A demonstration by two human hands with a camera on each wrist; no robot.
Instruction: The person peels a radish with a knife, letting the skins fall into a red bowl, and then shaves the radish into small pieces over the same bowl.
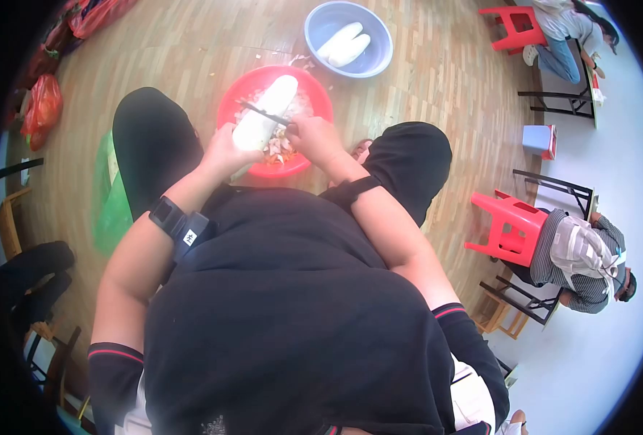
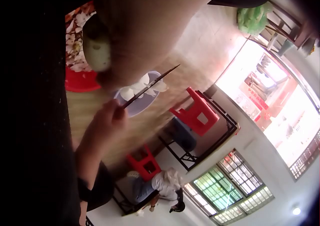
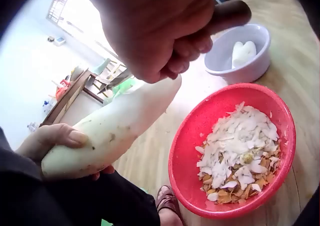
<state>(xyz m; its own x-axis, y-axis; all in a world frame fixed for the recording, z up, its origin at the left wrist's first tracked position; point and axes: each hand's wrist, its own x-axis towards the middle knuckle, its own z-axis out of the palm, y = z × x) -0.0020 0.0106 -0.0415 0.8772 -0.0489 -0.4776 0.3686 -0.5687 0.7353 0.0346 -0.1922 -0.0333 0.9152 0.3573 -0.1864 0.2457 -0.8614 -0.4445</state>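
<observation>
A large white radish (image 1: 256,129) is gripped at its lower end by my left hand (image 1: 226,152), above the red basin (image 1: 325,94). My right hand (image 1: 312,138) holds a dark knife (image 1: 263,114) that crosses over the radish in the head view. In the right wrist view the thumb of my left hand (image 3: 60,138) lies on the radish (image 3: 115,128), which has small brown spots, and my right hand (image 3: 160,35) is curled above its upper end. White and orange peelings (image 3: 235,146) lie in the red basin (image 3: 180,176).
A blue-grey basin (image 1: 384,54) holding two white radishes (image 1: 349,49) stands beyond the red basin. A green bag (image 1: 115,210) lies by my left leg, red bags (image 1: 44,105) at the far left. Red stools (image 1: 510,226), tables and two people are at the right.
</observation>
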